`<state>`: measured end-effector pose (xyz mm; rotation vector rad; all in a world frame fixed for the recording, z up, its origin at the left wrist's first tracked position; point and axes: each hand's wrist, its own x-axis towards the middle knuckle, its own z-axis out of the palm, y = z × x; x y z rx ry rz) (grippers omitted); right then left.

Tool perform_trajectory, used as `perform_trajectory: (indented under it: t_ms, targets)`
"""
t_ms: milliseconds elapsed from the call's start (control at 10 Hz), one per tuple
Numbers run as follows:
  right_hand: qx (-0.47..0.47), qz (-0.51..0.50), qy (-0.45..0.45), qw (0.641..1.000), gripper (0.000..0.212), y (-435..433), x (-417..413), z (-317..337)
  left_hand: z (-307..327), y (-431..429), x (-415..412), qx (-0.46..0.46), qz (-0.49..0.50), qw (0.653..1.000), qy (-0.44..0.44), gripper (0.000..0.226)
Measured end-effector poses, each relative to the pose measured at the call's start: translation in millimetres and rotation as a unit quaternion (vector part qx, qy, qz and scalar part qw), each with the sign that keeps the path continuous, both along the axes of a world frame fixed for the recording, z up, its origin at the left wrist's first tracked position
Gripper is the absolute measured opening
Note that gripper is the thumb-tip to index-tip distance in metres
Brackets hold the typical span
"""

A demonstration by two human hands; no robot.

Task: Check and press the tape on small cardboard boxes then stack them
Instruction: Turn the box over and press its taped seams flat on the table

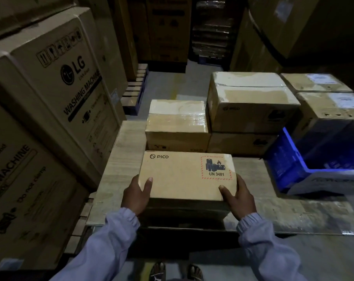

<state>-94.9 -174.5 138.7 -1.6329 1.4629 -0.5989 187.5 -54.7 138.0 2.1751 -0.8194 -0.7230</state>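
Where your hands meet: PICO box, printed face up, over the near edge of the cardboard sheet.
Left hand: you grip the box's left end, thumb on top, fingers hidden underneath.
Right hand: you grip its right end likewise.
Taped boxes: at the sheet's far side.
Blue box: on the sheet's right.
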Motion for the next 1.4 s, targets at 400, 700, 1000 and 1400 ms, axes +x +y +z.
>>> perform_trajectory:
  t_ms: [400,700,1000,1400]
  targets:
    - [0.197,-0.137,-0.343,0.908,0.085,31.1,-22.2,-34.2,-34.9,33.2,5.6,-0.109,0.205,0.909,0.346,0.065]
    - [0.216,-0.187,-0.263,0.922,0.074,32.0,-11.2,-39.1,-99.1,24.1,31.8,-0.036,0.245,0.911,0.33,0.087]
    - [0.111,-0.074,-0.211,0.968,0.047,18.7,-5.9,-32.3,-34.7,11.9,20.2,-0.006,0.195,0.953,0.229,0.09]
    - [0.104,-0.029,-0.102,0.989,0.039,-0.6,2.6,-35.5,-39.0,15.1,13.9,-0.002,0.052,0.99,0.128,0.038]
